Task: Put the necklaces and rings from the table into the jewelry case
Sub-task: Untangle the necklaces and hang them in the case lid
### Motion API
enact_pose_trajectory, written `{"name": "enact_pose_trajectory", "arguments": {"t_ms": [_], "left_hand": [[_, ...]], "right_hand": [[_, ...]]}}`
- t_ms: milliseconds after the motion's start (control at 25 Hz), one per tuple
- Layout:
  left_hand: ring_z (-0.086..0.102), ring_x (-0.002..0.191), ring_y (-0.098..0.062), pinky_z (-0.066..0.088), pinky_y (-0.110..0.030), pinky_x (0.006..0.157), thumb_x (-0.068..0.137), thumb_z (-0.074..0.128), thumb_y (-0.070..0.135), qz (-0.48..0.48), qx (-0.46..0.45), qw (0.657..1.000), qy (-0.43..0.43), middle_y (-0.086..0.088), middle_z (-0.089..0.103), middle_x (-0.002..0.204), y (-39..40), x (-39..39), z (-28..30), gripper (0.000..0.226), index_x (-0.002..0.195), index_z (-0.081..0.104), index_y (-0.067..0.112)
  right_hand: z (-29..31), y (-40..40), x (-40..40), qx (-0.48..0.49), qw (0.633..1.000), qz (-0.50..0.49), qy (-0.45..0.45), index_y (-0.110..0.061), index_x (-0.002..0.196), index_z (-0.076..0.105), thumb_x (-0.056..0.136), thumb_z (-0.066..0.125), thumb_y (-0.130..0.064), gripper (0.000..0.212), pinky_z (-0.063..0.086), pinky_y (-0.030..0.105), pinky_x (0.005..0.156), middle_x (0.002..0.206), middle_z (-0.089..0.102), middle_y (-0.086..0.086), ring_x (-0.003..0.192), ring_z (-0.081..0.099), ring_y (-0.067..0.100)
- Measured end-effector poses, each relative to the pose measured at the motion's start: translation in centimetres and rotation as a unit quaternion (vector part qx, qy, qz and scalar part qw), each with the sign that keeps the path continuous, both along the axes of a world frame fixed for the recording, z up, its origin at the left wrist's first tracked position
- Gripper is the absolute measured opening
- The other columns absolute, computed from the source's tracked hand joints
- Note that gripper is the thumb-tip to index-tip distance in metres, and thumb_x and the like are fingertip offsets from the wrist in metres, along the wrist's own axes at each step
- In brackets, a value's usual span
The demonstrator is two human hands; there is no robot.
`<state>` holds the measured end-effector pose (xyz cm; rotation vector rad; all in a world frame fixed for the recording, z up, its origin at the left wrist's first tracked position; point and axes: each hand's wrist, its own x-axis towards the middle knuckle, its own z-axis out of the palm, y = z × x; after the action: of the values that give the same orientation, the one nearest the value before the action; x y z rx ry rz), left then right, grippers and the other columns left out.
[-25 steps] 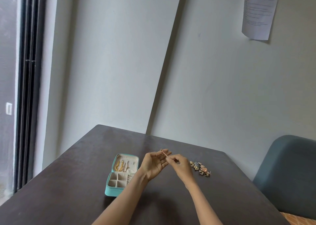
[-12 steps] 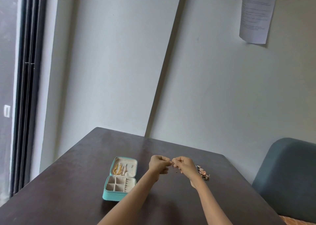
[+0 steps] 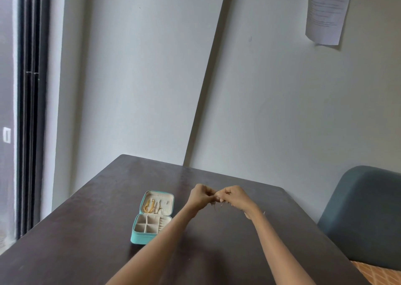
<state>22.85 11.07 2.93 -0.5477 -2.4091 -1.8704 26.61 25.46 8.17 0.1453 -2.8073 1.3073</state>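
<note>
A teal jewelry case (image 3: 140,236) lies open on the dark table (image 3: 86,230), left of my hands. Gold necklaces (image 3: 149,205) hang in its cream lid, and its base has small compartments. My left hand (image 3: 200,195) and my right hand (image 3: 235,197) meet fingertip to fingertip above the table's middle, both pinched on a thin necklace chain (image 3: 218,205) that dangles a little below them. The pile of rings seen earlier is hidden behind my right hand.
A grey-blue chair (image 3: 364,215) stands at the table's right side. Walls close the table's far edge, with a paper sheet (image 3: 327,11) taped high on the right. A dark window frame (image 3: 30,111) runs down the left.
My hands have turned knuckles-up and closed together on the chain. The ring pile to the right has gone out of sight behind my right hand.
</note>
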Motion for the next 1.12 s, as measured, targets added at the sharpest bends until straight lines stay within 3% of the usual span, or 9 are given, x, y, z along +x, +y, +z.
{"name": "enact_pose_trajectory", "arguments": {"t_ms": [200, 320, 440, 560, 680, 880, 1000, 1120], "left_hand": [[0.06, 0.059, -0.01, 0.05, -0.019, 0.064, 0.074, 0.077, 0.014, 0.031, 0.06, 0.997, -0.042, -0.007, 0.071, 0.073, -0.2, -0.2, -0.5, 0.013, 0.086, 0.075, 0.008], [0.061, 0.059, -0.012, 0.051, -0.021, 0.067, 0.074, 0.076, 0.01, 0.039, 0.082, 0.994, -0.052, -0.007, 0.071, 0.072, 0.1, -0.5, -0.3, 0.005, 0.077, 0.075, 0.014], [0.063, 0.064, -0.014, 0.053, -0.024, 0.069, 0.074, 0.076, 0.008, 0.049, 0.124, 0.988, -0.08, -0.009, 0.072, 0.077, 0.5, -0.7, -0.5, 0.009, 0.083, 0.075, 0.008], [0.061, 0.061, -0.012, 0.054, -0.023, 0.069, 0.074, 0.076, 0.007, 0.054, 0.149, 0.983, -0.092, -0.006, 0.071, 0.072, 0.4, -0.4, -0.6, 0.007, 0.081, 0.074, 0.008], [0.061, 0.06, -0.012, 0.055, -0.025, 0.073, 0.075, 0.076, 0.007, 0.054, 0.172, 0.978, -0.105, -0.003, 0.07, 0.07, 0.6, 0.0, -0.7, 0.013, 0.088, 0.073, 0.004], [0.065, 0.064, -0.01, 0.055, -0.019, 0.066, 0.078, 0.073, 0.002, 0.033, 0.211, 0.971, -0.104, 0.0, 0.071, 0.066, 1.1, 0.6, -0.1, 0.008, 0.084, 0.069, 0.007], [0.066, 0.062, -0.01, 0.053, -0.015, 0.059, 0.08, 0.069, -0.002, 0.023, 0.205, 0.972, -0.116, -0.001, 0.07, 0.064, 0.9, 1.1, 0.9, 0.012, 0.091, 0.067, 0.0], [0.064, 0.051, -0.002, 0.044, -0.005, 0.045, 0.083, 0.066, 0.001, 0.015, 0.162, 0.978, -0.132, -0.012, 0.068, 0.081, -0.3, 1.3, 1.4, 0.031, 0.113, 0.058, -0.004]], "right_hand": [[1.1, 0.0, -0.2, -0.021, 1.0, 0.014, 0.007, -0.007, 0.096, 0.065, 0.087, 0.063, -0.013, 0.011, 0.044, 0.01, 0.065, 0.071, 0.066, -0.001, 0.071, 0.061, 0.003], [1.7, 0.0, -0.3, -0.063, 0.998, 0.016, 0.016, -0.009, 0.105, 0.056, 0.088, 0.062, -0.012, 0.019, 0.046, 0.016, 0.071, 0.078, 0.068, 0.002, 0.076, 0.062, 0.006], [2.0, 0.1, -0.1, -0.15, 0.988, 0.021, -0.014, -0.008, 0.105, 0.051, 0.088, 0.06, -0.004, 0.02, 0.054, 0.022, 0.073, 0.081, 0.066, 0.007, 0.075, 0.063, 0.012], [2.4, 0.8, 0.1, -0.162, 0.986, 0.025, -0.028, -0.008, 0.103, 0.048, 0.086, 0.061, -0.001, 0.023, 0.056, 0.029, 0.079, 0.081, 0.064, 0.01, 0.076, 0.063, 0.015], [2.7, 0.9, 0.2, -0.132, 0.991, 0.016, -0.023, -0.006, 0.104, 0.047, 0.085, 0.062, 0.0, 0.025, 0.053, 0.037, 0.091, 0.084, 0.064, 0.011, 0.085, 0.062, 0.019], [3.9, -0.2, -0.1, -0.079, 0.997, -0.011, 0.018, -0.009, 0.1, 0.049, 0.085, 0.058, -0.002, 0.019, 0.053, 0.036, 0.092, 0.095, 0.064, 0.014, 0.098, 0.063, 0.023], [4.5, -0.3, -0.6, 0.019, 0.999, -0.018, 0.036, -0.016, 0.093, 0.052, 0.082, 0.061, -0.007, 0.017, 0.054, 0.039, 0.089, 0.09, 0.068, 0.01, 0.096, 0.065, 0.023], [5.0, -0.6, -0.2, 0.092, 0.994, -0.018, 0.054, -0.015, 0.092, 0.056, 0.082, 0.063, -0.008, 0.014, 0.052, 0.033, 0.077, 0.085, 0.068, 0.007, 0.088, 0.065, 0.019]]}}
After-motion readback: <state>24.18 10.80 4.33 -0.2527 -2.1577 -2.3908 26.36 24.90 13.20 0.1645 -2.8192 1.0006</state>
